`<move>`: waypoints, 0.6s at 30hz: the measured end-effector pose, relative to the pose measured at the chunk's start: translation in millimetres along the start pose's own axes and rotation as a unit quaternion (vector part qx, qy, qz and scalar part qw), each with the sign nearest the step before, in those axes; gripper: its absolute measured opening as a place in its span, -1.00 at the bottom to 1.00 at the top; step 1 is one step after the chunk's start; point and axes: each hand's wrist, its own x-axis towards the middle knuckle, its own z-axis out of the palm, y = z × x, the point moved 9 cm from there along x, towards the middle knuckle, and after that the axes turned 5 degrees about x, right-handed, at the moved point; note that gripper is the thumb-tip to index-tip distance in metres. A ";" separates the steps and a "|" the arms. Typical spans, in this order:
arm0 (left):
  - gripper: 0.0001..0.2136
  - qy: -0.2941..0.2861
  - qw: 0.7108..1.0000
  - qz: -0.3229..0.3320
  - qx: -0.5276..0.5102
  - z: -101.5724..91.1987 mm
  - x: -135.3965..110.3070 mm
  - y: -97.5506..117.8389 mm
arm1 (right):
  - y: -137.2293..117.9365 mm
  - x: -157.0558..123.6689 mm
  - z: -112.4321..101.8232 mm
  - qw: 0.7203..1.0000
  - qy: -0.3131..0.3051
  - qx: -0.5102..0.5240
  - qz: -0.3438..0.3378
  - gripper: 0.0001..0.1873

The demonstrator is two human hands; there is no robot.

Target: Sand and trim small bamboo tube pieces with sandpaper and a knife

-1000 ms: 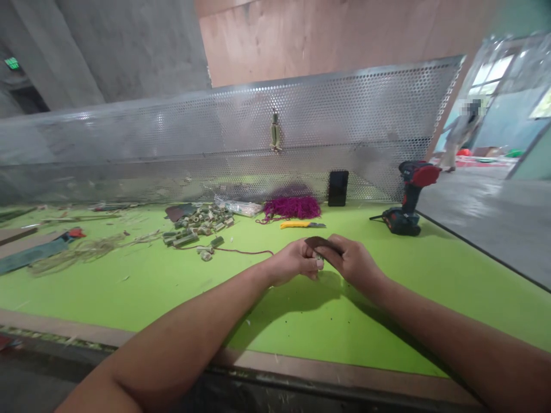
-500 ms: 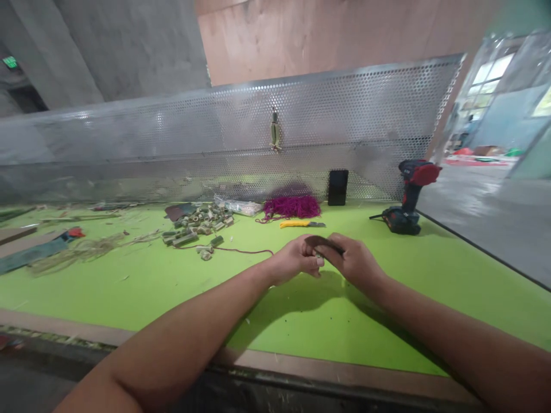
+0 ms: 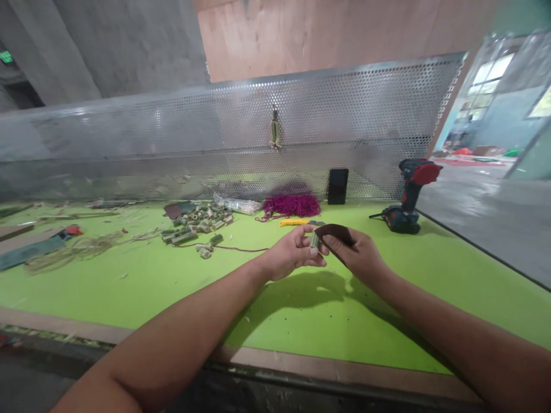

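Observation:
Both my hands are raised together above the middle of the green table top (image 3: pixel 301 321). My left hand (image 3: pixel 290 255) pinches a short greenish bamboo piece (image 3: pixel 315 239) between thumb and fingers. My right hand (image 3: pixel 359 256) is closed on a dark brown sheet (image 3: pixel 336 232), probably sandpaper, folded over its fingers and touching the bamboo piece.
A pile of several short bamboo pieces (image 3: pixel 198 221) lies at the back left, beside a magenta cord bundle (image 3: pixel 291 205) and a yellow-handled knife (image 3: pixel 297 222). A phone (image 3: pixel 338 186) leans on the perforated metal panel (image 3: pixel 241 137). A red cordless drill (image 3: pixel 408 198) stands at the right edge.
Both hands have lifted a little off the table and away from me. The bamboo piece and the dark sheet now show more plainly. A person in the far right doorway has gone.

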 end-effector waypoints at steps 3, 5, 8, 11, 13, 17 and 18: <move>-0.51 0.012 0.998 -0.004 0.069 -0.8 1.3 -3.9 | 2.2 2.5 2.8 1.000 -0.009 -0.004 0.004 -0.61; -0.59 0.015 0.994 0.006 0.109 -0.9 2.2 -3.5 | 6.3 4.9 0.6 1.000 0.001 -0.019 0.011 -0.59; -0.63 0.013 0.990 0.005 0.140 -0.2 2.9 -4.2 | 10.6 6.5 2.4 0.998 -0.016 -0.053 0.011 -0.58; -0.63 0.008 0.988 -0.007 0.156 1.1 2.8 -6.0 | 9.0 6.3 5.8 0.995 -0.042 -0.095 -0.010 -0.60; -0.65 0.003 0.987 -0.007 0.159 3.0 2.7 -5.5 | 6.6 6.1 3.6 0.992 -0.032 -0.116 -0.024 -0.61; -0.62 0.005 0.986 -0.005 0.169 3.5 3.1 -4.5 | 6.9 5.0 7.0 0.986 -0.045 -0.156 -0.029 -0.56; -0.61 0.003 0.985 -0.006 0.173 3.7 3.4 -5.2 | 7.6 4.9 8.4 0.986 -0.052 -0.159 -0.029 -0.56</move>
